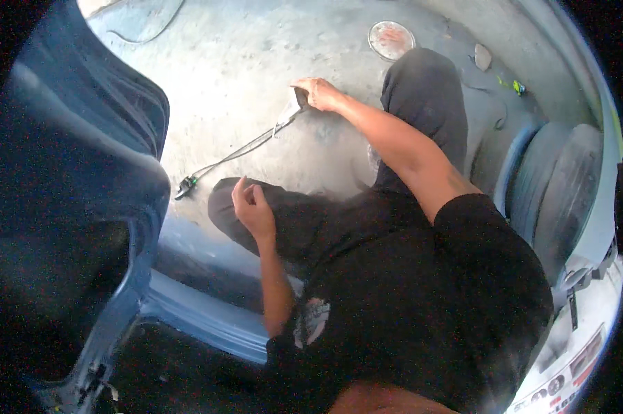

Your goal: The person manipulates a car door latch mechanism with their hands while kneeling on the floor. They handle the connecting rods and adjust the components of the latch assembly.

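The person is sitting at a car's open doorway, legs in dark trousers stretching out over the grey concrete floor. The right arm is reaching forward and slightly left, nearly straight at the elbow, with the right hand lying toward twelve o'clock of the picture's centre. Its fingers are bending down over the upper end of a long thin cable tool, gripping it against the floor. The tool is running from that hand down toward eight o'clock, ending in a small dark and green fitting that is lying on the concrete just beside the left knee.

The left arm is bending sharply at the elbow, the forearm rising from the lap, and the left hand is resting on the left thigh at about nine o'clock of the centre. Its fingers are curling loosely inward into a half fist, holding nothing that can be seen.

A round clear lid is lying on the floor at one o'clock, beyond the right knee. The blue car door is filling the nine o'clock side, and a dark tyre is standing at three o'clock
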Tool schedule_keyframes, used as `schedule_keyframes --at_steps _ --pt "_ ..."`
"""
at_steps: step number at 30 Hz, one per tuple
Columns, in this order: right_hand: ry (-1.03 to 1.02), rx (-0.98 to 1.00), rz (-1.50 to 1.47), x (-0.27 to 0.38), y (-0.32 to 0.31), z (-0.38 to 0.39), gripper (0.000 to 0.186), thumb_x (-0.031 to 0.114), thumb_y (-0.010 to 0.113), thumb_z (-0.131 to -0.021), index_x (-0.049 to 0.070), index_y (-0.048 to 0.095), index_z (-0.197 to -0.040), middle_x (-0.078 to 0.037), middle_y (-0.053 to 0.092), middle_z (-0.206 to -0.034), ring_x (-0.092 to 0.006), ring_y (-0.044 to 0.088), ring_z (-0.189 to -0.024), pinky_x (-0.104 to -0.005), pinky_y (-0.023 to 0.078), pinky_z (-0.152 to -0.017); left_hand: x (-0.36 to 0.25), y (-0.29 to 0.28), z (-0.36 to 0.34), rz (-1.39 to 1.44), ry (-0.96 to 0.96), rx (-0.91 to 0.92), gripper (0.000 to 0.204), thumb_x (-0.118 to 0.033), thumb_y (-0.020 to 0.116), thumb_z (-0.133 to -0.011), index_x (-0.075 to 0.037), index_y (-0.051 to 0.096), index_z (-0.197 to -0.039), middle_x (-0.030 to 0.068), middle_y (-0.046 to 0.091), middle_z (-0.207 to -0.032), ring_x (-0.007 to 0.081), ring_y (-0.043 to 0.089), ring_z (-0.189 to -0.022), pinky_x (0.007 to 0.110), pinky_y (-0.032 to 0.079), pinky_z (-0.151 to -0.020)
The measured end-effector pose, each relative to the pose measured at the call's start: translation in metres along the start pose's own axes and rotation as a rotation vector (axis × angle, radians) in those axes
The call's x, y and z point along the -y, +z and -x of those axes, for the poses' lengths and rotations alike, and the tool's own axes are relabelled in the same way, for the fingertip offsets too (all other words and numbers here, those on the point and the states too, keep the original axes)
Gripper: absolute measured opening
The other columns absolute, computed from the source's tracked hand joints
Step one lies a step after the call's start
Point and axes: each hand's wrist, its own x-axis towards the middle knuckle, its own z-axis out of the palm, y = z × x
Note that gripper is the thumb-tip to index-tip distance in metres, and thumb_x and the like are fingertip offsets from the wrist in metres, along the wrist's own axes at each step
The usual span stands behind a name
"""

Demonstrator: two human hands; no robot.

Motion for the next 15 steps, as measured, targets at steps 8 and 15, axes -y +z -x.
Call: schedule_keyframes --at_steps 8,15 --pt "0.168 -0.026 -0.18 0.015 -0.019 -0.003 0.061 -0.001 0.047 -0.081 0.009 0.064 -0.139 -0.022 0.067 -0.133 -0.0356 0.064 -0.124 -0.0412 0.05 -0.107 -0.01 -0.009 -0.01 0.019 0.031 0.1 0.034 -0.003 0.065 -0.095 0.0 0.062 -0.129 0.014 0.063 -0.119 0.0235 0.068 -0.1 0.035 0.055 -0.082" --pt "0.266 0.064 -0.041 0.025 -0.038 0.053 0.06 0.002 0.051 -0.081 0.011 0.065 -0.138 -0.024 0.066 -0.134 -0.029 0.064 -0.127 -0.0372 0.047 -0.112 -0.049 -0.054 0.013 -0.267 0.173 0.306 0.034 -0.006 0.07 -0.091 -0.001 0.065 -0.124 0.0193 0.061 -0.136 0.0339 0.062 -0.122 0.042 0.047 -0.107"
